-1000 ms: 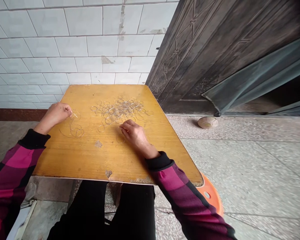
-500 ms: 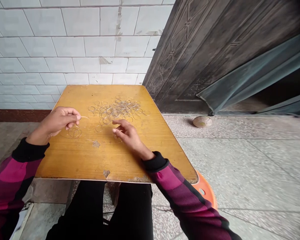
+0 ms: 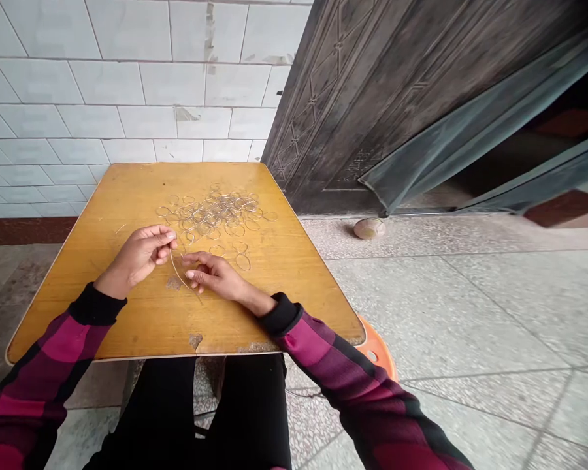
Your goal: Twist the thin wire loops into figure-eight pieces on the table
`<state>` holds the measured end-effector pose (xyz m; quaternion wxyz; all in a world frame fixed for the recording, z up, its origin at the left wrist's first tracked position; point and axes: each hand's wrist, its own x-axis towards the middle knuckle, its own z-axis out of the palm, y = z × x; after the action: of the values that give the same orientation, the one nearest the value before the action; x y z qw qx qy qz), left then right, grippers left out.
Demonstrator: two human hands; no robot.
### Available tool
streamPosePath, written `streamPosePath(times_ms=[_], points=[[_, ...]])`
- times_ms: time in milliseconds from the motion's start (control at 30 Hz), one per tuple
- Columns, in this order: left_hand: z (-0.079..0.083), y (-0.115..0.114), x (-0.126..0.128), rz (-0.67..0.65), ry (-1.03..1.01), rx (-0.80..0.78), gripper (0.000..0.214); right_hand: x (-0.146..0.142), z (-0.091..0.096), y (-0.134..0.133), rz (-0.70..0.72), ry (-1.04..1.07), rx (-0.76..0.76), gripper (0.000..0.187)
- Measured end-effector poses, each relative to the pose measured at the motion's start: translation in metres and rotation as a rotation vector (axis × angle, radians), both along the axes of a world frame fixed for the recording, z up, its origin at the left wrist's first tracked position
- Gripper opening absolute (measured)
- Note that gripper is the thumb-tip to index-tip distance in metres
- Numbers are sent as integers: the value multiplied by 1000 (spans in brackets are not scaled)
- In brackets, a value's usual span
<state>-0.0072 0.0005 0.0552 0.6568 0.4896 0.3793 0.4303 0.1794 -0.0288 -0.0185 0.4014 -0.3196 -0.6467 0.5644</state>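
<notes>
My left hand [image 3: 149,256] is closed in a pinch on a thin curved metal wire [image 3: 174,266] above the tabletop. The wire hangs from the fingertips, bending down and to the right. Close beside it, my right hand [image 3: 215,275] has its fingers partly curled, with thumb and forefinger apart. Its thumb tip is near the wire; whether they touch I cannot tell. Beyond both hands lies a tangled pile of thin wire rings [image 3: 220,212]. A couple of loose rings [image 3: 243,261] lie nearer, just past my right hand.
The yellow wooden table [image 3: 294,300] has chipped spots and stands near a white tiled wall [image 3: 108,85]. An orange stool [image 3: 378,349] shows under its right corner. A dark carved door [image 3: 323,130] with a grey-green curtain [image 3: 421,163] stands right; a roundish object [image 3: 369,228] lies on the floor.
My left hand has moved right across the table with the wire. My right hand has come left towards it, uncovering the loose rings. The view has turned slightly to the right.
</notes>
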Motion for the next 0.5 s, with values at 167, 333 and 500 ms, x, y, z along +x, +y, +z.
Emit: streamPosePath(times_ms=[167, 333, 500], points=[[-25, 1, 9, -63, -176, -215, 12, -3, -2, 0, -51, 8, -35, 37], [-26, 0, 15, -7, -273, -319, 12, -3, -4, 0, -77, -108, -34, 32], [-22, 0, 10, 86, -306, -253, 12, -4, -5, 0, -125, -83, -64, 32]])
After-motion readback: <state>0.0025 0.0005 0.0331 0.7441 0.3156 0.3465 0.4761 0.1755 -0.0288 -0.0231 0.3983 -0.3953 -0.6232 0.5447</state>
